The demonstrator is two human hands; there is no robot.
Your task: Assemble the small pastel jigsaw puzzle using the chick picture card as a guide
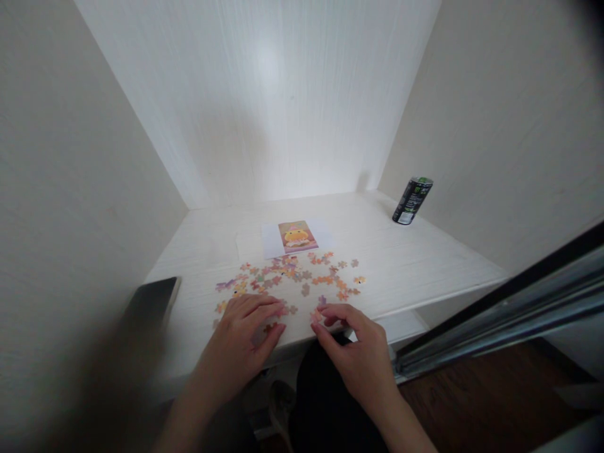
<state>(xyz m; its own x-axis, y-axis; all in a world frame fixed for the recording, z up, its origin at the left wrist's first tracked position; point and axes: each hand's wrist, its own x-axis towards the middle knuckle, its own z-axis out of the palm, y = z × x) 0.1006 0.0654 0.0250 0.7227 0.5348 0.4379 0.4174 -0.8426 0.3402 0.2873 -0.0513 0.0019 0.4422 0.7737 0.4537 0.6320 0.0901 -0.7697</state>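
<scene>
Many small jigsaw puzzle pieces (306, 275) lie scattered over the white surface in orange, pink, purple and grey-green. My right hand (356, 333) is close to the front edge, its thumb and index finger closed on a pinkish puzzle piece (316, 316). Left of it, my left hand (245, 327) rests low over the surface. Its thumb and fingers are apart, with the fingertips at a few loose pieces (290, 309) and another piece (268, 328) between thumb and fingers. Behind the pieces lies a picture card (298, 237) with a yellow character on white paper (270, 238).
A dark drink can (412, 201) stands at the back right. On the left a dark phone-like slab (153, 299) lies near the side wall. White panels (283, 107) enclose the desk (207, 236) at back and sides. A metal-framed sliding door edge (509, 302) is at the right.
</scene>
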